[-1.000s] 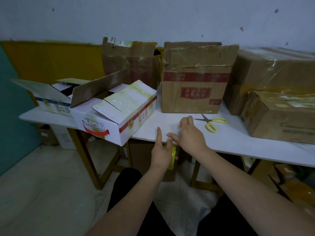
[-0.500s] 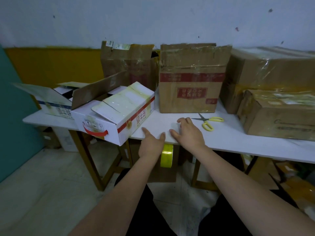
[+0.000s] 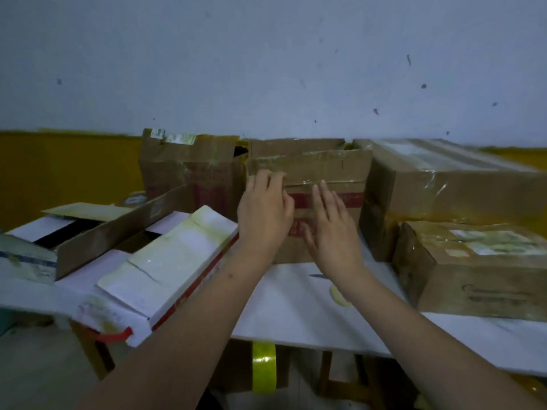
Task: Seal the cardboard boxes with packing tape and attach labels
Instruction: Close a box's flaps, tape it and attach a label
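Reaching forward, left hand [image 3: 263, 214] and right hand [image 3: 331, 229], fingers extended and gripping nothing, at the front face of the upright brown corrugated cardboard box [image 3: 328, 179] with glossy tape and red band, centred at the white table's [image 3: 284, 303] rear; yellow tape roll [image 3: 264, 368] hangs edge-on below the table's front edge

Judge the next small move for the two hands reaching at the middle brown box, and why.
Probably grip the brown box at both sides and draw it forward: both the left hand and the right hand reach open at its front, its top flap looks unsealed, and bare table lies before it.
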`<state>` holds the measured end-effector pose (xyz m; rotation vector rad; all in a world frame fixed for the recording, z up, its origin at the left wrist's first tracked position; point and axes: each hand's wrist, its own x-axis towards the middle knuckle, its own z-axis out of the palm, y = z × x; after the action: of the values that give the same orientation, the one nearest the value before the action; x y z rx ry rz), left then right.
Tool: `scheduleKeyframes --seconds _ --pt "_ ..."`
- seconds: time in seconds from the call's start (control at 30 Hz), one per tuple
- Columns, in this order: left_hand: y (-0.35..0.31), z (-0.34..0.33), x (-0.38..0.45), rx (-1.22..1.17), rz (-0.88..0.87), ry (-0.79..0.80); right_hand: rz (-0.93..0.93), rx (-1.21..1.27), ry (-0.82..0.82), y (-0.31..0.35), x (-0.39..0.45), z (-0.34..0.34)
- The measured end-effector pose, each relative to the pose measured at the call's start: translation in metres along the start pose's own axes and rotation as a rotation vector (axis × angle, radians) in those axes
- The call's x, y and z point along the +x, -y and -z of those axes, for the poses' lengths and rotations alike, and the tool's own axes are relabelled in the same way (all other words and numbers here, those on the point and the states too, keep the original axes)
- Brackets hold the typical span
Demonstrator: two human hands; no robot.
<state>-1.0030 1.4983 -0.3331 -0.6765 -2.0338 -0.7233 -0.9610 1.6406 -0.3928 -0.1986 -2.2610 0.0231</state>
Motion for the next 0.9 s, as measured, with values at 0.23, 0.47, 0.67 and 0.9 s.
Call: scheduleKeyframes --seconds 0.23,0.47,0.67,0.9 --pt "0.011 -0.084 0.09 0.102 -0.237 0.038 0.071 -0.115 -0.009 -0.021 0.04 -0.052" --pt "0.019 -0.097 0.089 0.1 -0.184 0.275 0.069 -0.126 -0.098 -0.021 0.031 -0.062" --pt "0.018 -0.092 0.084 0.156 -0.209 0.422 0.168 -0.158 -0.101 -0.032 0.01 -0.07" --pt "0.034 -0.082 0.112 0.105 -0.366 0.646 0.061 -0.061 -0.192 -0.025 0.072 -0.021"
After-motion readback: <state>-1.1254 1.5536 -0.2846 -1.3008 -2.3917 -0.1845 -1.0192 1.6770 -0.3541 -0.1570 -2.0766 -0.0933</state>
